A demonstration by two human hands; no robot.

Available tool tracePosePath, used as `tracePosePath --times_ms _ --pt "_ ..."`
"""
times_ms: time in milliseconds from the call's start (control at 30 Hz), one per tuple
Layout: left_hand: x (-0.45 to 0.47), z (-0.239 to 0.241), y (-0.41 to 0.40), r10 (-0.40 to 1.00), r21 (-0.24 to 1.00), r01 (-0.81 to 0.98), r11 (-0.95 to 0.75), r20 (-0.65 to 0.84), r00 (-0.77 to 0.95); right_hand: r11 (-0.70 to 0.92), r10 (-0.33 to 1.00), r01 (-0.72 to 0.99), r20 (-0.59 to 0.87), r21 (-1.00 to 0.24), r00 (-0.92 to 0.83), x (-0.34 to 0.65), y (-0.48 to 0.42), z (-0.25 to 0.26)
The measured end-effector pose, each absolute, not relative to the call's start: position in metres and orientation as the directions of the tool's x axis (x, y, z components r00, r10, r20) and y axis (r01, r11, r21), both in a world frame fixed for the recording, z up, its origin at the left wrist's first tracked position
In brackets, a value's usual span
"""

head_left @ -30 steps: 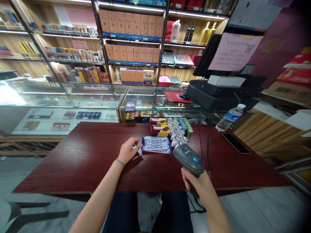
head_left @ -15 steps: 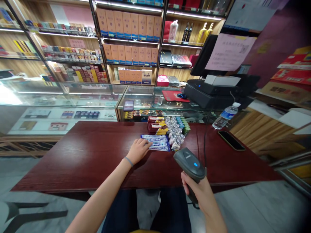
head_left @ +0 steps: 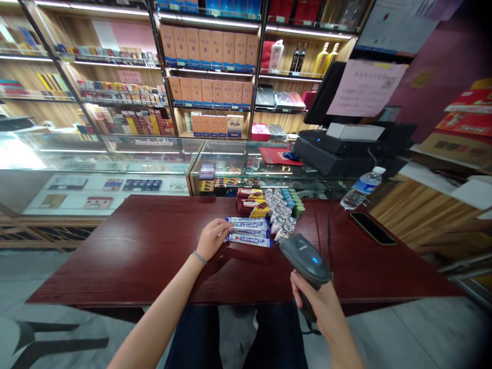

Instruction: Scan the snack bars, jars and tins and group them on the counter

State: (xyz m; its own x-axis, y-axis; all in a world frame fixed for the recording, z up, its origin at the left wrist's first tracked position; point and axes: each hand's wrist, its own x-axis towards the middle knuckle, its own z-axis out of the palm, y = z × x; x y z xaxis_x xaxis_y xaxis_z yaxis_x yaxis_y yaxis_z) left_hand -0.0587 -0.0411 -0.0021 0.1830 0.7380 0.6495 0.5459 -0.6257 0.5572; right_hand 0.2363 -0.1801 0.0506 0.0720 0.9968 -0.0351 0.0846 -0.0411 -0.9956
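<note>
My left hand point(head_left: 212, 238) is at the left ends of several long blue-and-white packets point(head_left: 249, 240) lying in a row on the table. Its fingers are closed together on the end of one of the upper packets; the fingertips are partly hidden. My right hand point(head_left: 313, 294) is wrapped around the handle of a dark grey barcode scanner point(head_left: 305, 256) with a lit blue spot, held above the table's front part. Just behind the packets sit stacked chocolate-like packs point(head_left: 251, 205) in brown and yellow. Beside them stand several small clear jars point(head_left: 284, 230) with silvery lids.
Green and blue small containers point(head_left: 295, 202) stand behind the jars. At the right are a water bottle point(head_left: 361, 188) and a phone point(head_left: 372, 228). The scanner's cable point(head_left: 329, 230) runs back across the dark red table point(head_left: 154, 246). A glass display counter point(head_left: 230, 154) borders the far edge.
My left hand has drawn slightly left and the packets are spread further apart, the nearest one now separate. My right hand keeps holding the scanner. The view has shifted slightly.
</note>
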Motion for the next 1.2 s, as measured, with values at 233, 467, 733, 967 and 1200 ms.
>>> tracePosePath --times_ms 233,467,733,967,1200 --pt "-0.116 0.01 -0.013 0.959 0.941 0.262 -0.213 0.253 -0.131 -0.006 1.0 0.144 -0.01 -0.99 -0.028 0.211 -0.154 0.066" --pt "-0.154 -0.012 -0.006 0.988 0.96 0.279 -0.015 0.058 -0.144 -0.065 0.992 0.215 -0.086 -0.974 -0.088 0.16 -0.137 0.061" --pt "-0.153 -0.008 -0.014 0.991 0.952 0.306 -0.002 0.042 -0.123 -0.077 0.983 0.226 -0.111 -0.971 -0.145 0.15 -0.141 0.048" --pt "-0.154 -0.013 -0.012 0.999 0.984 0.178 -0.034 0.038 -0.022 -0.089 0.98 0.202 -0.122 -0.975 -0.159 0.142 -0.144 0.051" --pt "-0.155 -0.009 -0.014 0.997 0.982 0.179 -0.066 0.072 -0.028 -0.067 0.978 0.234 -0.11 -0.97 -0.178 0.137 -0.147 0.061"
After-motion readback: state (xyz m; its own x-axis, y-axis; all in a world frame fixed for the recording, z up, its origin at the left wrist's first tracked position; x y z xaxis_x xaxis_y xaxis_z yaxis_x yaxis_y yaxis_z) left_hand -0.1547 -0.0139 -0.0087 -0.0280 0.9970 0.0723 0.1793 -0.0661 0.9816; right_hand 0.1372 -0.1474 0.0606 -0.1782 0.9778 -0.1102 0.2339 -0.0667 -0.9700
